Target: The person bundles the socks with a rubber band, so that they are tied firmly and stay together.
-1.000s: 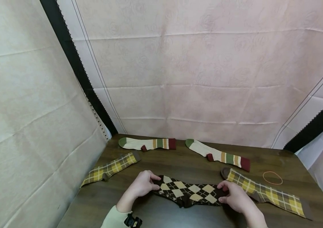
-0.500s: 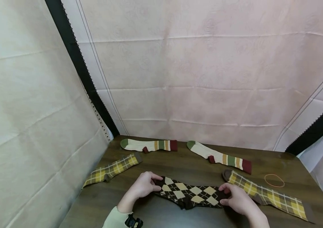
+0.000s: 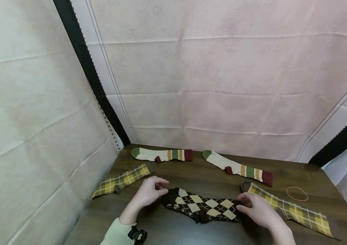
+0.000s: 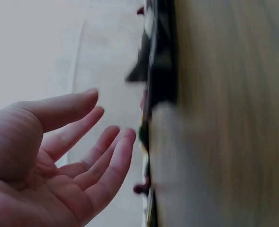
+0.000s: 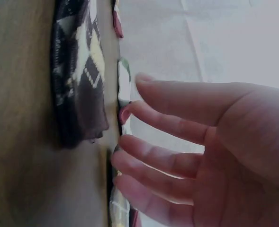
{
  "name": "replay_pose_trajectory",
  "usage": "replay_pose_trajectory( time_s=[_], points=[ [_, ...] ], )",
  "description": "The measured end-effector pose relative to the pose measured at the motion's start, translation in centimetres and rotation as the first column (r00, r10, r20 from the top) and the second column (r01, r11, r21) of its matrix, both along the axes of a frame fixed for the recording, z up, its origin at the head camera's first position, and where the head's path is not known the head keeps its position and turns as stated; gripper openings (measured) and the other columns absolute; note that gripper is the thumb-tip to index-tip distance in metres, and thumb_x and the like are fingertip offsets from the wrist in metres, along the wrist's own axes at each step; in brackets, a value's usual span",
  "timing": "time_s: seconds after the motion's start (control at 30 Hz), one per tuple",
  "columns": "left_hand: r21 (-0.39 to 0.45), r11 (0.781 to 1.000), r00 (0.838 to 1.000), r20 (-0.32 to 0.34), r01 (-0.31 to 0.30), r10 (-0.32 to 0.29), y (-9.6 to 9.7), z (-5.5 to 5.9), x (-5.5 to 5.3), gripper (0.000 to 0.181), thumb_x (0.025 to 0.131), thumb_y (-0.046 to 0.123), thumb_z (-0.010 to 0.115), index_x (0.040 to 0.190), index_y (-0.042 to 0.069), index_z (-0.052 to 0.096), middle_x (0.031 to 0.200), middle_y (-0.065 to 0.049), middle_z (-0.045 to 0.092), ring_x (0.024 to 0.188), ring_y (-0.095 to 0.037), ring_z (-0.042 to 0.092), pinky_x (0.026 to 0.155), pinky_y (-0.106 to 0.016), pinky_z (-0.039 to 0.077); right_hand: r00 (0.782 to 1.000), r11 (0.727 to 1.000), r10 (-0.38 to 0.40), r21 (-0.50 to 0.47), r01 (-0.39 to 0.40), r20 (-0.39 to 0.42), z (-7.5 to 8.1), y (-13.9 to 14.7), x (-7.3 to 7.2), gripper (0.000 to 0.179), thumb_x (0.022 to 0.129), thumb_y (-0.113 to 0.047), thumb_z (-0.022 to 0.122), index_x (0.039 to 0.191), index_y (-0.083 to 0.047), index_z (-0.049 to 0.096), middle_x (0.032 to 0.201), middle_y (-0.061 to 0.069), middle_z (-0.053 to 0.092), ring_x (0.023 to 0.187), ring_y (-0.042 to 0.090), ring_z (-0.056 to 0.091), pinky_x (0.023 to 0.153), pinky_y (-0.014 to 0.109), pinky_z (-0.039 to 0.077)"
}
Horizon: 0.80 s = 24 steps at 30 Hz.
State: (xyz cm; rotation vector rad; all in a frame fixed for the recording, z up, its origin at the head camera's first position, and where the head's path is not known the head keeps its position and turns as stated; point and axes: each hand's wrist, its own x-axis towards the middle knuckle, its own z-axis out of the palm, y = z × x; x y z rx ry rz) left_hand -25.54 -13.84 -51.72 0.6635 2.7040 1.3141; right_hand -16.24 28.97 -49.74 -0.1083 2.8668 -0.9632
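A black sock with a tan and cream argyle pattern (image 3: 202, 206) lies flat near the front of the table, between both hands. It looks thick at the cuff in the right wrist view, where layers (image 5: 85, 85) lie one on another. My left hand (image 3: 149, 191) hovers just off the sock's left end, fingers relaxed and holding nothing; the left wrist view shows bare space around its fingertips (image 4: 128, 135). At the other end my right hand (image 3: 257, 208) is raised beside the cuff, thumb and fingers apart, with nothing between them.
Two cream socks with striped cuffs (image 3: 161, 154) (image 3: 237, 167) lie along the back. Yellow plaid socks lie at left (image 3: 122, 180) and right (image 3: 293, 210), the latter close behind my right hand. An orange rubber band (image 3: 297, 193) rests at right. Fabric walls (image 3: 216, 85) surround the wooden table (image 3: 99, 224).
Both hands have let go of the argyle sock. My left hand has lifted up and away to the left; my right hand has drawn slightly off the cuff. The sock stays in place.
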Motion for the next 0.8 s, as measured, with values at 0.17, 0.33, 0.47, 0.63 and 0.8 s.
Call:
replay_pose_trajectory(
  time_s=[0.17, 0.33, 0.47, 0.63, 0.8],
  points=[
    [-0.035, 0.989, 0.988, -0.068, -0.143, 0.141, -2.7, 0.7, -1.3, 0.011, 0.095, 0.008, 0.081, 0.106, 0.007, 0.082, 0.102, -0.001, 0.071, 0.096, -0.022, 0.067, 0.086, -0.043, 0.055, 0.999, 0.998, -0.002, 0.055, 0.005, -0.047, 0.5, -0.4, -0.2, 0.034, 0.1, -0.03, 0.078, 0.126, -0.01, 0.073, 0.129, 0.013, 0.068, 0.122, 0.041, 0.064, 0.099, 0.062, 0.051],
    [-0.069, 0.962, 0.96, -0.111, -0.265, 0.256, -5.6, 0.8, -3.2, 0.006, 0.094, 0.007, 0.082, 0.1, 0.006, 0.08, 0.103, -0.007, 0.071, 0.099, -0.031, 0.068, 0.09, -0.051, 0.055, 0.989, 0.998, 0.018, 0.07, -0.008, -0.147, 0.6, -1.1, -0.5, 0.029, 0.1, -0.027, 0.079, 0.124, -0.011, 0.075, 0.134, 0.016, 0.065, 0.124, 0.043, 0.062, 0.1, 0.063, 0.05],
    [-0.118, 0.938, 0.944, -0.098, -0.325, 0.315, -7.3, 0.3, -4.4, 0.014, 0.096, 0.011, 0.08, 0.108, 0.003, 0.079, 0.112, -0.015, 0.069, 0.106, -0.037, 0.066, 0.094, -0.055, 0.053, 0.976, 0.997, -0.014, 0.074, 0.03, -0.216, 0.5, -1.8, -0.5, 0.029, 0.1, -0.023, 0.078, 0.126, -0.011, 0.075, 0.141, 0.024, 0.06, 0.13, 0.049, 0.056, 0.101, 0.067, 0.047],
    [-0.166, 0.928, 0.942, -0.05, -0.335, 0.331, -8.4, -0.4, -4.9, 0.023, 0.099, 0.014, 0.078, 0.118, 0.0, 0.077, 0.119, -0.02, 0.07, 0.113, -0.042, 0.064, 0.097, -0.059, 0.051, 0.97, 0.997, -0.05, 0.037, 0.06, -0.238, 0.2, -2.9, -0.5, 0.03, 0.102, -0.021, 0.076, 0.129, -0.01, 0.074, 0.15, 0.027, 0.053, 0.136, 0.053, 0.05, 0.102, 0.069, 0.046],
    [-0.198, 0.923, 0.943, -0.019, -0.33, 0.333, -8.7, -0.9, -4.5, 0.026, 0.099, 0.014, 0.076, 0.121, -0.001, 0.077, 0.129, -0.024, 0.07, 0.123, -0.049, 0.061, 0.101, -0.062, 0.049, 0.969, 0.998, -0.066, -0.004, 0.067, -0.236, 0.2, -3.7, -0.5, 0.032, 0.102, -0.021, 0.076, 0.133, -0.011, 0.072, 0.157, 0.028, 0.045, 0.14, 0.052, 0.048, 0.103, 0.069, 0.046]
  ],
)
